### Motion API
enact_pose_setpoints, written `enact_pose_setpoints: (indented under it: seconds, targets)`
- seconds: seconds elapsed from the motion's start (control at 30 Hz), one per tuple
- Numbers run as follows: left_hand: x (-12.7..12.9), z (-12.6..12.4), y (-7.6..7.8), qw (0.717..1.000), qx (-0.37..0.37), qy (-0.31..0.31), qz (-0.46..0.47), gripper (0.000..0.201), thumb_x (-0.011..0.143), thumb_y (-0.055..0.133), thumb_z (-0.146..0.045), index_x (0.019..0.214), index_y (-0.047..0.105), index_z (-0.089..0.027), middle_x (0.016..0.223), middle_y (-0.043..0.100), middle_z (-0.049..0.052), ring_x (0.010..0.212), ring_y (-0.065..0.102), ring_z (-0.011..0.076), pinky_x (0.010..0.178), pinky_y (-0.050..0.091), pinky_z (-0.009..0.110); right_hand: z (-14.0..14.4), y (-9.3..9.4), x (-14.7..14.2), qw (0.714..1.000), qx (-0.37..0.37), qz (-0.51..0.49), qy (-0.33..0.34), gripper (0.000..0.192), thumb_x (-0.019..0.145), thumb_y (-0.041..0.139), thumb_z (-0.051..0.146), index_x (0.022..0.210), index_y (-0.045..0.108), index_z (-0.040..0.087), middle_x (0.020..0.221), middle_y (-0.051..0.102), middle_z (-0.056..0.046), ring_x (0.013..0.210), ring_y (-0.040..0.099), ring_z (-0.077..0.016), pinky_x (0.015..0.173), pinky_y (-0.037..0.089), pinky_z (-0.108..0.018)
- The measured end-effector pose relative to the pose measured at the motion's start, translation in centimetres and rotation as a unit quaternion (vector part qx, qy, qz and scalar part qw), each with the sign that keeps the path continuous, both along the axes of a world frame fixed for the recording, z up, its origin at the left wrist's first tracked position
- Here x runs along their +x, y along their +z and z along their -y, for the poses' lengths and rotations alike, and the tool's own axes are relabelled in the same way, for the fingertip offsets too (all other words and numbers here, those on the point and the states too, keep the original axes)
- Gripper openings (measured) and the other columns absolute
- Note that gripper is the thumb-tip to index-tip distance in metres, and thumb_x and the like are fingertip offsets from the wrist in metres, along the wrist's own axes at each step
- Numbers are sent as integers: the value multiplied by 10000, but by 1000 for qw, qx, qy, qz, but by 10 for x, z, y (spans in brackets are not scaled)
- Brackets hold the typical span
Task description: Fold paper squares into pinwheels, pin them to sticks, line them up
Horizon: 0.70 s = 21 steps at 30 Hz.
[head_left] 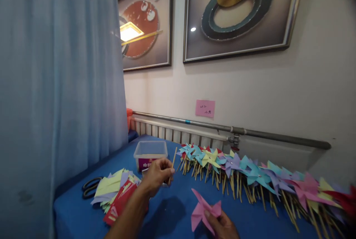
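Note:
My left hand (159, 174) is closed on a thin wooden stick (174, 157), which points up from between thumb and fingers. Just behind that hand stands a clear plastic tub (151, 147) with a purple label. My right hand (222, 224) grips a pink paper pinwheel (201, 211) low over the blue table (169, 213), thumb on its folded middle. No stick shows on the pink pinwheel. Under my left forearm lie red paper pieces (121, 202), beside a pile of yellow and purple paper (111, 187).
A long row of finished pinwheels on sticks (257, 174) lies along the wall side. Black-handled scissors (91, 187) rest left of the paper. A blue curtain (63, 64) hangs at the left. A radiator (178, 131) and a pipe (267, 134) run along the wall.

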<state>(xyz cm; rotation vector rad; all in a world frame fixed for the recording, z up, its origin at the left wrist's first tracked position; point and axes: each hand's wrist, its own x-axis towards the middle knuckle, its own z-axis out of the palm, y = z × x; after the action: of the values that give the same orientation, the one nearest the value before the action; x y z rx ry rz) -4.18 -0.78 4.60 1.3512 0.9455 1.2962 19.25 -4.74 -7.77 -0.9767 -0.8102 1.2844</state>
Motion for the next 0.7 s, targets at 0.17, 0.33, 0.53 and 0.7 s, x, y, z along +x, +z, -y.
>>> enact_pose_setpoints:
  seconds: [0.17, 0.33, 0.53, 0.7]
  targets:
    - [24, 9, -47, 993, -83, -12, 80, 352, 574, 750, -303, 856, 581, -179, 617, 603, -31, 503, 592, 140, 463, 428, 234, 1, 5, 3, 998, -36, -53, -8, 549, 406, 984, 495, 782, 762, 162, 712, 743, -48, 724, 705, -257, 704, 583, -366]
    - [38, 7, -63, 991, -114, -29, 68, 227, 605, 661, -245, 797, 563, -176, 718, 648, 7, 481, 555, 103, 449, 387, 223, 19, 33, 1, 998, -31, -55, 20, 429, 489, 992, 373, 795, 761, 182, 819, 763, -38, 866, 717, -257, 740, 606, -350]
    - [40, 5, -68, 987, -158, 9, 6, 218, 720, 614, -348, 862, 607, -183, 539, 538, -53, 366, 326, 72, 416, 185, 223, 22, 40, 1, 996, -38, -73, 14, 424, 513, 995, 335, 827, 766, 164, 792, 755, -21, 809, 714, -224, 759, 631, -347]
    - [41, 5, -72, 984, -174, -5, -42, 200, 740, 665, -363, 821, 675, -181, 440, 411, -68, 405, 303, 96, 466, 192, 247, 23, 41, 3, 996, -34, -85, 15, 398, 542, 986, 286, 839, 746, 170, 813, 757, 0, 764, 710, -189, 726, 644, -319]
